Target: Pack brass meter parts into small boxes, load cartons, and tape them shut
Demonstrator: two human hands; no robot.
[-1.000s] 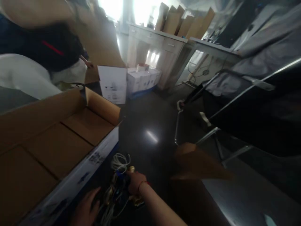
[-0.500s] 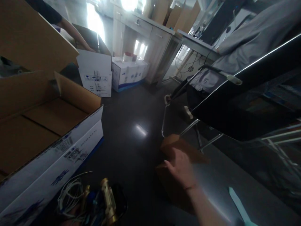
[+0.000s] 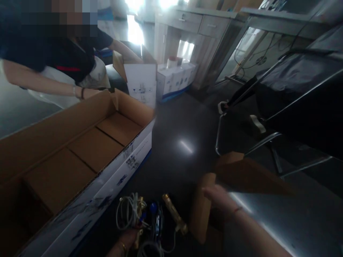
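Observation:
My right hand [image 3: 218,200] is closed on the upper edge of a brown cardboard flap [image 3: 202,210], low on the right. At the bottom, my left hand [image 3: 127,241] is by a brass fitting; its fingers are partly hidden and dark. Around it lie coiled pale cable [image 3: 127,212], a blue-ended part [image 3: 153,207] and a long brass valve piece [image 3: 175,215]. A second cardboard flap [image 3: 249,173] spreads out to the right of my right hand.
A large open carton [image 3: 139,153] fills the left; a person [image 3: 72,57] reaches over it. Another white box [image 3: 175,80] stands by the cabinet [image 3: 214,39]. A seated person and a metal-framed chair [image 3: 218,135] are at right.
The view has swung left, bringing more of the person and carton in. My right hand has closed on the cardboard flap. My left hand now shows more beside the brass parts.

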